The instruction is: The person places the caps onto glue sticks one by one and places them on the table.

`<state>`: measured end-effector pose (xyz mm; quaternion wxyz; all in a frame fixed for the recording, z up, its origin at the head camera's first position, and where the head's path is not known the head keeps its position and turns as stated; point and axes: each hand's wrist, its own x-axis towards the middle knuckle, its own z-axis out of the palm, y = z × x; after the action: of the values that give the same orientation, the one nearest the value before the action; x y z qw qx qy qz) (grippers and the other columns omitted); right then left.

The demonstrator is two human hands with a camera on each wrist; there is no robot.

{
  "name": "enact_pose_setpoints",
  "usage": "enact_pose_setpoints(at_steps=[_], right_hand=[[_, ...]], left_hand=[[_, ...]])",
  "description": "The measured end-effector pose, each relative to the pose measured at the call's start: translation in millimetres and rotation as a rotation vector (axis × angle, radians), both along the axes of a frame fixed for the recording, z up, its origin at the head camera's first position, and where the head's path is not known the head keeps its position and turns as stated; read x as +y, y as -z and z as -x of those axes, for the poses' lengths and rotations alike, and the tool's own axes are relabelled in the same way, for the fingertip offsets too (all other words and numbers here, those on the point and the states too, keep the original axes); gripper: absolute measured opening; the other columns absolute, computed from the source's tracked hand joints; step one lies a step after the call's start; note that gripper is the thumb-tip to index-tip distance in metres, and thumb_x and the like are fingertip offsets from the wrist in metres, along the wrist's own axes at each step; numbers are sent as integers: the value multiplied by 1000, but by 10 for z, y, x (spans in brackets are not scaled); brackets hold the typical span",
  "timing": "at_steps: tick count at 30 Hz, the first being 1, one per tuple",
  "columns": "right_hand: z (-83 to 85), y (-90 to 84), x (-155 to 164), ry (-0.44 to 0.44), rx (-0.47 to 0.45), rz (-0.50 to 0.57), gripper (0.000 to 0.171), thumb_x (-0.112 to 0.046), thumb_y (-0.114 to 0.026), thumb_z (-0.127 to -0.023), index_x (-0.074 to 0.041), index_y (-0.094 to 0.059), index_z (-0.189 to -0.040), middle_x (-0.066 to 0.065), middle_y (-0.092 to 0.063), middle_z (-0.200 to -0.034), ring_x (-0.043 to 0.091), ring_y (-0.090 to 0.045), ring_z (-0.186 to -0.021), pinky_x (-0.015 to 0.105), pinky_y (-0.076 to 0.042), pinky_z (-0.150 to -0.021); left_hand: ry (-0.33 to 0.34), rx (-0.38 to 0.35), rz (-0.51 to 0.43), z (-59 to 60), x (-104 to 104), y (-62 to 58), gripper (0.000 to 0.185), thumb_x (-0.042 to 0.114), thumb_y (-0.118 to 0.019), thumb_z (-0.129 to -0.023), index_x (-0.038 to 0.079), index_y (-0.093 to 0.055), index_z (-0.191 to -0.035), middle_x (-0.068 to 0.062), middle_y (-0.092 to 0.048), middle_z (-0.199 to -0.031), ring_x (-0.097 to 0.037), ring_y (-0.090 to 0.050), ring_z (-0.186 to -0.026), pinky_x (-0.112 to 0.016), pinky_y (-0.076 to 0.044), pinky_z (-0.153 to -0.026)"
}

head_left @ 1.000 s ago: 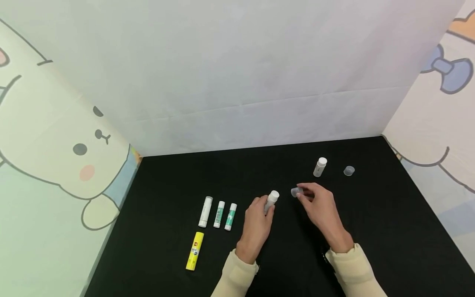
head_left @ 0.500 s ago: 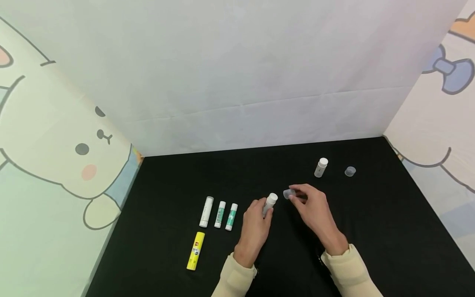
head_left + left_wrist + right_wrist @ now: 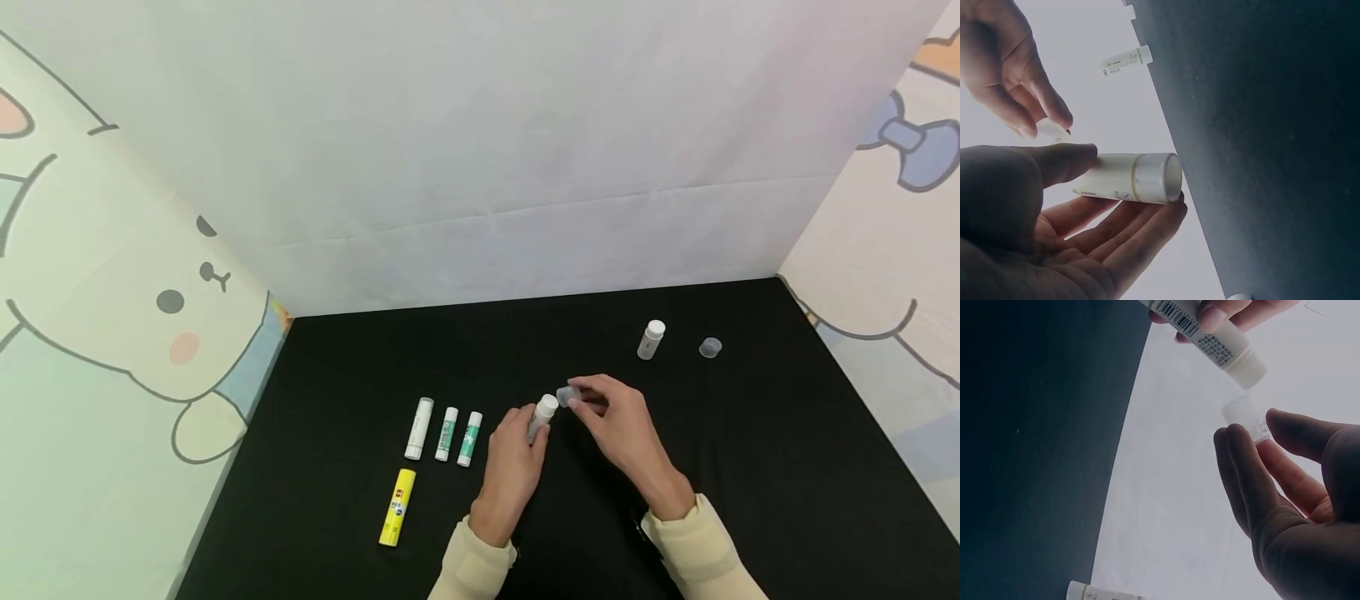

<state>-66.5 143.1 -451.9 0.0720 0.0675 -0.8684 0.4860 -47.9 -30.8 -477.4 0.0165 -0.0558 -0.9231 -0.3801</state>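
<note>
My left hand [image 3: 513, 450] grips an uncapped white glue stick [image 3: 543, 415] above the black mat, its open end pointing up and right. In the left wrist view the stick [image 3: 1129, 178] lies between thumb and fingers. My right hand [image 3: 611, 421] pinches a small clear cap [image 3: 566, 396] just right of the stick's tip, a short gap apart. The right wrist view shows the cap [image 3: 1244, 415] in my fingertips just below the stick's end [image 3: 1225, 353].
Three capped glue sticks [image 3: 446, 432] lie side by side left of my hands, with a yellow glue stick [image 3: 396, 507] below them. At the back right lie another uncapped stick [image 3: 649, 339] and a loose clear cap [image 3: 709, 347]. Paper walls enclose the black mat [image 3: 750, 467].
My right hand has carried the clear cap leftwards, closing most of the gap to the stick's tip. The left hand has shifted slightly left and down with the stick.
</note>
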Motion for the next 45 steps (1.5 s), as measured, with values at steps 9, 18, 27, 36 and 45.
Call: enact_pose_setpoints(at_steps=[9, 18, 27, 36, 45], right_hand=[[-18, 22, -60, -52, 1, 32, 29, 5, -77, -93, 1, -75, -122, 14, -74, -116, 28, -74, -101, 40, -63, -84], [-20, 30, -96, -102, -23, 44, 30, 4, -76, -94, -2, -75, -123, 12, -74, -118, 26, -74, -103, 36, -63, -85], [-24, 40, -108, -160, 7, 49, 28, 5, -76, -94, -3, -76, -121, 10, -74, -118, 23, -74, -103, 33, -63, -84], [-15, 35, -99, -197, 5, 26, 29, 6, -76, -93, -4, -76, -121, 10, -73, -118, 20, -74, -99, 33, -63, -84], [-26, 38, -93, -235, -3, 9, 28, 3, -76, -95, -4, -77, -122, 9, -74, -120, 17, -73, -97, 31, -62, -83]], left_hand=[[3, 6, -2, -33, -43, 37, 24, 10, -73, -101, 2, -72, -124, -9, -71, -105, -20, -71, -93, -39, -61, -81], [-4, 15, 17, -61, -75, 36, 25, 11, -74, -100, 1, -72, -124, -9, -71, -105, -20, -71, -92, -38, -61, -80], [-10, 20, 51, -86, -104, 39, 25, 11, -77, -99, 2, -74, -121, -9, -72, -105, -19, -70, -90, -38, -60, -79], [-5, 45, 62, -111, -121, 42, 24, 11, -78, -97, 3, -75, -120, -8, -71, -102, -18, -69, -87, -36, -59, -77], [-12, 37, 72, -145, -147, 45, 24, 11, -79, -96, 4, -75, -118, -9, -73, -105, -18, -70, -89, -38, -60, -78]])
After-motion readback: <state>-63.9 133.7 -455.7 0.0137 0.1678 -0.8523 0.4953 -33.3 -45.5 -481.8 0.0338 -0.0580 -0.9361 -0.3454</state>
